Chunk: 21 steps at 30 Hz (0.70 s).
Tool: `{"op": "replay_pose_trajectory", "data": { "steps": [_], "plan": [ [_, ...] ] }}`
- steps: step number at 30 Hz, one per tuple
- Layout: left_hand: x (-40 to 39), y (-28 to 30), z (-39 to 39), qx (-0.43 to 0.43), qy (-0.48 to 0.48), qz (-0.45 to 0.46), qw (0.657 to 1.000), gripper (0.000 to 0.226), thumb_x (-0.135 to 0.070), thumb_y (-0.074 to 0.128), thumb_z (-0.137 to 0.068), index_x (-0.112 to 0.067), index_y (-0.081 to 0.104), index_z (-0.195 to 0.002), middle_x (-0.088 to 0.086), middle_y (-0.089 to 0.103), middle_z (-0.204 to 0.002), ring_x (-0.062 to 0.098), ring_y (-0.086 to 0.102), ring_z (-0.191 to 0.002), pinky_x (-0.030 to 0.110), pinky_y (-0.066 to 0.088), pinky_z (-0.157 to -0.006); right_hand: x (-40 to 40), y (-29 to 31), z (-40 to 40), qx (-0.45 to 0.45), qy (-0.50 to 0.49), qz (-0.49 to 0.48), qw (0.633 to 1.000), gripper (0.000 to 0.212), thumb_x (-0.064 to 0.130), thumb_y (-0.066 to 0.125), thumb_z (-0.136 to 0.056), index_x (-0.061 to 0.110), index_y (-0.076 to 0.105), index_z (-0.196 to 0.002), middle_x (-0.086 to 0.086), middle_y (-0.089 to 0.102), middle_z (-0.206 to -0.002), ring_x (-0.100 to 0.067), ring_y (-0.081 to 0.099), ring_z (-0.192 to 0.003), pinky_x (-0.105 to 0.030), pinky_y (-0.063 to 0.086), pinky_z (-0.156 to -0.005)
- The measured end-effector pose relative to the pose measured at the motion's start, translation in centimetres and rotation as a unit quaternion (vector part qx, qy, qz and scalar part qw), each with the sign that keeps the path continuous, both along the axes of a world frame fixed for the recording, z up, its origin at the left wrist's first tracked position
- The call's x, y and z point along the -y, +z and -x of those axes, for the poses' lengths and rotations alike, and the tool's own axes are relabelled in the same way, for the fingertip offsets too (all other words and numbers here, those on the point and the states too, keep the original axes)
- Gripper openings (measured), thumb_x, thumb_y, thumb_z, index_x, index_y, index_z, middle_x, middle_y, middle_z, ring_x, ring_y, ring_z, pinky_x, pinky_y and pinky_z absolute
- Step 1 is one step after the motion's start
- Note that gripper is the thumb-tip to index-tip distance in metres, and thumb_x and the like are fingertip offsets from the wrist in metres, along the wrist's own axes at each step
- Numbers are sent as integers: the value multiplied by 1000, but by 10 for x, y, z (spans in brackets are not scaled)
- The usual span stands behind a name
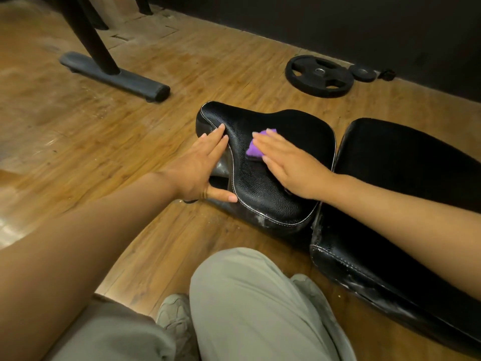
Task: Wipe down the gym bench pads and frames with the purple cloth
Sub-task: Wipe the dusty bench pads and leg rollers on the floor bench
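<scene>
A black leather seat pad (263, 188) with white stitching lies low over the wooden floor at centre. A longer black back pad (395, 183) adjoins it on the right, its near edge scuffed white. My right hand (289, 165) lies flat with straight fingers on the seat pad, pressing the purple cloth (256, 148) beneath its fingertips; only part of the cloth shows. My left hand (203, 168) rests on the seat pad's left edge, fingers straight on top and thumb along the side. The bench frame is hidden under the pads.
A black weight plate (319, 75) and a smaller one (363, 72) lie on the floor by the dark wall at the back right. Another machine's black foot bar (114, 75) stands at the back left. My knee and shoes fill the foreground.
</scene>
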State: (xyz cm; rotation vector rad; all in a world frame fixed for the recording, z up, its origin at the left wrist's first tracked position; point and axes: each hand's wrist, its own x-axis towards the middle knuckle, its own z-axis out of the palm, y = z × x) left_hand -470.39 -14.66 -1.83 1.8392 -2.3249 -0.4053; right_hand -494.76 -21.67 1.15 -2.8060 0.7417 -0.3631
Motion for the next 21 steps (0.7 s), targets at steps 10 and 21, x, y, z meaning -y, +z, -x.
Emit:
{"op": "replay_pose_trajectory", "data": {
  "steps": [10,21],
  "plan": [
    [-2,5,3,25,-31,63,997,147,-103,20,-47,-3,-1,-152,14,-13,-160,21,-13,-147,32,-10,-118,-88,-1,8,-69,-28,81,994,58,37,25,-101,5,23,-149,-7,19,-157,-24,4,-146,-26,-4,-117],
    [-10,23,9,64,-36,86,994,136,-99,23,-56,4,35,-144,20,31,-152,32,24,-144,37,4,-118,-28,-8,-22,111,-147,-22,983,40,27,53,-96,12,55,-132,-1,51,-139,-15,38,-134,-22,24,-114]
  ]
}}
